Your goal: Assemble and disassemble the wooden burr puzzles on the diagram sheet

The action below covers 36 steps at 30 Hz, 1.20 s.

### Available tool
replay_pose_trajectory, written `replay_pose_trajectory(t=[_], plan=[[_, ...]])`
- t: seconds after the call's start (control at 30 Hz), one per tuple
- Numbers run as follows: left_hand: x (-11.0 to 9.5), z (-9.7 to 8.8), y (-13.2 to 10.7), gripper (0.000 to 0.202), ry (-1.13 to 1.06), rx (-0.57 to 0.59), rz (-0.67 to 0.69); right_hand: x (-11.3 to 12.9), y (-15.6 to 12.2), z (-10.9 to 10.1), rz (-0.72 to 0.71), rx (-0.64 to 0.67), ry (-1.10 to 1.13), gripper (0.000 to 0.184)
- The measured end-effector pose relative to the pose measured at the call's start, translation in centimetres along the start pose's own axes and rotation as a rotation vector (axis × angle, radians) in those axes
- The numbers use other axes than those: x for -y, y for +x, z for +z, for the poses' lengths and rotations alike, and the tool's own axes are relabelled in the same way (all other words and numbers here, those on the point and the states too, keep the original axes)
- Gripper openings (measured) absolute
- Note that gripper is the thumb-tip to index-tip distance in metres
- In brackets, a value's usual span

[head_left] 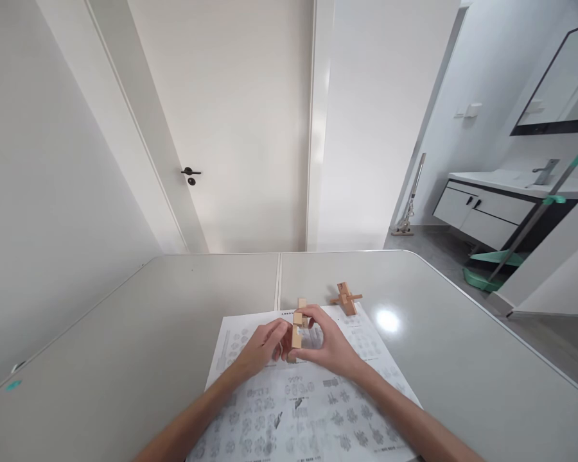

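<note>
A light notched wooden puzzle block (297, 336) stands between my two hands over the printed sheet (301, 388). My right hand (331, 345) pinches it, index finger near the top and thumb at the lower end. From the other side my left hand (261, 350) closes on it with bent fingers, partly hidden behind the block. Another pale wooden piece (302, 301) shows just beyond the right fingertips; I cannot tell if it is joined to the block. Farther back to the right lies a cross-shaped wooden puzzle assembly (347, 299), apart from both hands.
Rows of small grey diagrams cover the sheet, which lies on a pale table (139, 333) with a seam down its middle. A closed door (241, 128) stands beyond. At the right are a mop (414, 192), a washbasin cabinet (484, 208) and a green dustpan (481, 280).
</note>
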<state>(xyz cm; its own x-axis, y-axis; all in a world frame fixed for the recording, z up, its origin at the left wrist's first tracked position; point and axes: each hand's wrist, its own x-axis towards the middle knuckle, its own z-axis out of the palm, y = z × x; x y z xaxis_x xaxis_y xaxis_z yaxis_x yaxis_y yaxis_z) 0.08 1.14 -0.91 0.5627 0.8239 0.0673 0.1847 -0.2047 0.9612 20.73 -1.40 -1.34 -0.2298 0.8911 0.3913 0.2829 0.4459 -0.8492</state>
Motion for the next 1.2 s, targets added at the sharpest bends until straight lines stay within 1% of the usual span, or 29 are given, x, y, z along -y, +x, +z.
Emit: replay_pose_trajectory(t=[0.17,0.23,0.33,0.4,0.5,0.6,0.63,0.73,0.83,0.93,1.0,1.1,1.2], plan=[[-0.3,0.2,-0.1,0.032,-0.021,0.083,-0.01,0.0,-0.2,0.1,-0.038,0.048,-0.015,0.063],[-0.6,0.4,-0.1,0.032,-0.058,0.111,-0.029,0.0,-0.3,0.1,-0.035,0.055,-0.007,0.064],[-0.9,0.3,-0.1,0.037,-0.114,0.129,-0.042,-0.1,-0.4,0.0,0.007,0.002,0.016,0.062],[-0.9,0.0,0.0,0.039,-0.147,0.12,-0.049,-0.1,-0.3,-0.1,0.045,-0.029,0.053,0.057],[-0.7,-0.3,0.2,0.038,-0.202,0.071,-0.055,-0.2,-0.1,-0.2,0.086,-0.039,0.128,0.048],[-0.5,-0.4,0.3,0.035,-0.296,0.035,-0.053,-0.4,0.2,-0.3,0.112,-0.104,0.19,0.035],[-0.4,-0.3,0.4,0.035,-0.334,0.029,-0.058,-0.5,0.3,-0.3,0.129,-0.127,0.207,0.034],[-0.1,-0.3,0.7,0.04,-0.459,0.012,-0.099,-0.8,0.6,-0.5,0.169,-0.16,0.273,0.036],[0.1,-0.5,0.9,0.046,-0.556,0.018,-0.146,-1.0,0.7,-0.5,0.157,-0.169,0.395,0.041],[0.1,-0.6,0.9,0.046,-0.584,0.021,-0.151,-0.8,0.7,-0.2,0.171,-0.132,0.538,0.047],[-0.1,-0.6,0.9,0.045,-0.591,0.025,-0.145,-0.6,0.7,-0.2,0.189,-0.091,0.581,0.047],[-0.2,-0.4,0.8,0.044,-0.576,0.014,-0.142,-0.6,0.6,-0.2,0.2,-0.042,0.533,0.048],[0.0,-0.3,0.8,0.043,-0.539,-0.014,-0.143,-0.9,0.5,-0.4,0.196,-0.059,0.416,0.052]])
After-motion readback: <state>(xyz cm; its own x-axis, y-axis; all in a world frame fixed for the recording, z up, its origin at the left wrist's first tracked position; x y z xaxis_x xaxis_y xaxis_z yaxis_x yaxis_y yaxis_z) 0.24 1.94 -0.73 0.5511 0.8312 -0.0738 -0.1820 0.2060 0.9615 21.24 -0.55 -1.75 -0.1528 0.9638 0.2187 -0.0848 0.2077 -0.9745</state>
